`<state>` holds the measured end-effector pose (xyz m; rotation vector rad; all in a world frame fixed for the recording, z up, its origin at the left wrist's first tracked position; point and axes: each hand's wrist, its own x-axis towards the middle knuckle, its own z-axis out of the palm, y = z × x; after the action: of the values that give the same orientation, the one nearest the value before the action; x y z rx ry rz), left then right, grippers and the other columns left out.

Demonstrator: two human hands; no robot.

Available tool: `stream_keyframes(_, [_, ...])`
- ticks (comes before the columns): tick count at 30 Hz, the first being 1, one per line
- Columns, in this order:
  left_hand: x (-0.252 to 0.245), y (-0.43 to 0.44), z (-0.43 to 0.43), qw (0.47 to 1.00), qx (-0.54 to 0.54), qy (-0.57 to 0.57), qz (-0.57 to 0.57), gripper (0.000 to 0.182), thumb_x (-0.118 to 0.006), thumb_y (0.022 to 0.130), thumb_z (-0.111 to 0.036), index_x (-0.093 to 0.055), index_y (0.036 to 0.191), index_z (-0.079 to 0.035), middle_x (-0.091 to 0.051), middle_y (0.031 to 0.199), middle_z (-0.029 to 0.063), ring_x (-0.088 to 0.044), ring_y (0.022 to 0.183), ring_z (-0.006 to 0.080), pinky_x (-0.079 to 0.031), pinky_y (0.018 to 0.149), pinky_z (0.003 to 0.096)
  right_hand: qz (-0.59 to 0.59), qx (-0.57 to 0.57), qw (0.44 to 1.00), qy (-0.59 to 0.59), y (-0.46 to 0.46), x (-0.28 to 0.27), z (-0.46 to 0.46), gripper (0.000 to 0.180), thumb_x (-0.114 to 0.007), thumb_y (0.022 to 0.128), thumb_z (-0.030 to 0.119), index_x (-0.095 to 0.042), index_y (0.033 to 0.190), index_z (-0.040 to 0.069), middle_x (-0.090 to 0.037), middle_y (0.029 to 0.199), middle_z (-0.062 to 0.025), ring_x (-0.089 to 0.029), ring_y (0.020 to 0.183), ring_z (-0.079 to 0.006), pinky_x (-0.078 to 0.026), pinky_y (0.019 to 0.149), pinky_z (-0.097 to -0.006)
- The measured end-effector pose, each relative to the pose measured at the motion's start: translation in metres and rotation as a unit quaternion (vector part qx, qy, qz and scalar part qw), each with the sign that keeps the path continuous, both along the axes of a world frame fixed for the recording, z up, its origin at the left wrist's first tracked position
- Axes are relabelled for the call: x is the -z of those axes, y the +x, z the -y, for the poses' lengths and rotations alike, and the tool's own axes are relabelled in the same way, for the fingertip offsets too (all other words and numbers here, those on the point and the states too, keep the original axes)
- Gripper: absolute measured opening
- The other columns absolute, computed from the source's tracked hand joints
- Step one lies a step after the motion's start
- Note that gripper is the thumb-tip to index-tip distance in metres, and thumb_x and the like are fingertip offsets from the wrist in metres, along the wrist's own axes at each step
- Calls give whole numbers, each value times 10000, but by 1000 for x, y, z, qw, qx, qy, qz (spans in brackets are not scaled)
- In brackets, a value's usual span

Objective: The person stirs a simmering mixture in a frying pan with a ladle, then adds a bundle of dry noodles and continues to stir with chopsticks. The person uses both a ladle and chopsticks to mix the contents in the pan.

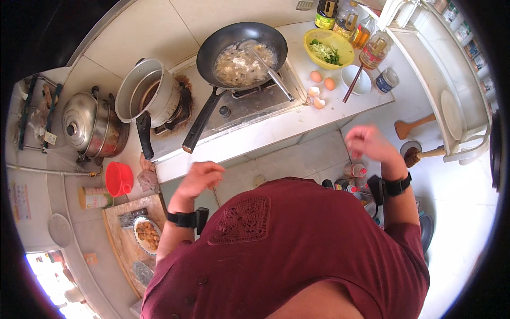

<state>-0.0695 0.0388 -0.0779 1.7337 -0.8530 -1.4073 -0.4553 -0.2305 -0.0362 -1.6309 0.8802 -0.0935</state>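
Observation:
My left hand hangs in front of the counter edge, below the black handle of the wok, fingers loosely curled and holding nothing visible. My right hand is raised beyond the counter's front right, slightly blurred, with nothing seen in it. On the gas stove, a black wok holds a pale soup with bits in it, and a metal ladle leans on its rim. To its right are two whole eggs, broken eggshells, a white bowl with brown chopsticks across it, and a yellow bowl of chopped greens.
An open pressure cooker and a lidded steel pot stand left. A red plastic container and a plate of food are nearer. Bottles and a glass jar stand right, beside a white rack.

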Motion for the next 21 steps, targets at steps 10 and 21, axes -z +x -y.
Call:
stream_keyframes(10, [-9, 67, -8, 892, -387, -149, 179, 206, -595, 857, -78, -605, 1041, 15, -640, 841, 68, -609, 727, 122, -470, 586, 220, 84, 80, 991, -66, 112, 34, 62, 275, -636, 832, 170, -562, 1037, 2, -612, 801, -69, -615, 640, -118, -475, 489, -232])
stream_keyframes(21, [31, 58, 5, 930, -322, -146, -103, 354, -536, 896, -44, -468, 1232, 46, -617, 853, 106, -666, 794, 264, -563, 630, 338, 13, 86, 981, -174, 208, 86, 62, 604, -686, 796, 210, -421, 1293, -6, -611, 925, -128, -579, 797, -198, -462, 633, -304])
